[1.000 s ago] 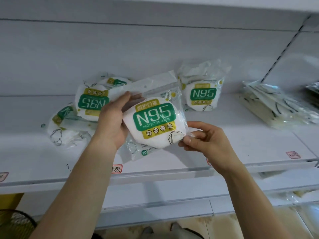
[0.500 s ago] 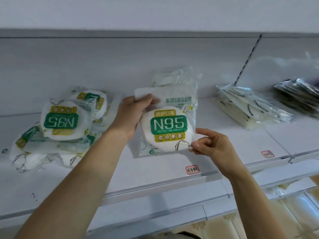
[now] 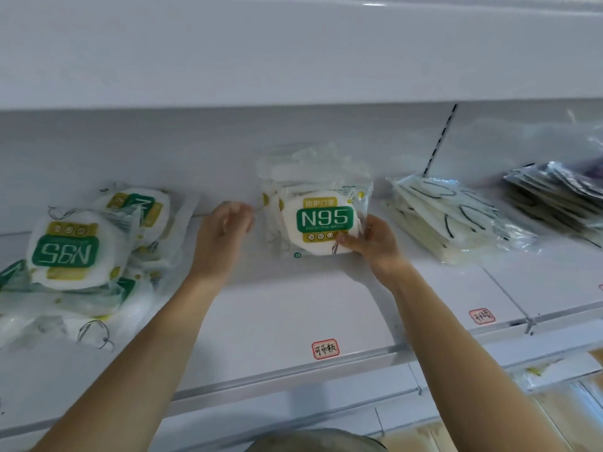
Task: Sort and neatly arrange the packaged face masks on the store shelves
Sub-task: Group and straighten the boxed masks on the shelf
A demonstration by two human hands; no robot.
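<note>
So we're looking at a white metal store shelf point(image 3: 326, 308) with a plain white back panel point(image 3: 228, 148) behind it and the underside of another shelf point(image 3: 293, 50) overhead. A dark slotted upright point(image 3: 440, 138) runs down the back on the right. Near the front edge we've got two little red-bordered handwritten labels point(image 3: 325, 348) stuck on. Down at the bottom right there's a bit of tan tiled floor point(image 3: 571, 415). Lighting is soft and even.

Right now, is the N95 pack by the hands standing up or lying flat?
Standing up. The N95 pack faces forward against the packs behind, its lettering upright, while the right hand grips its corner.
</note>
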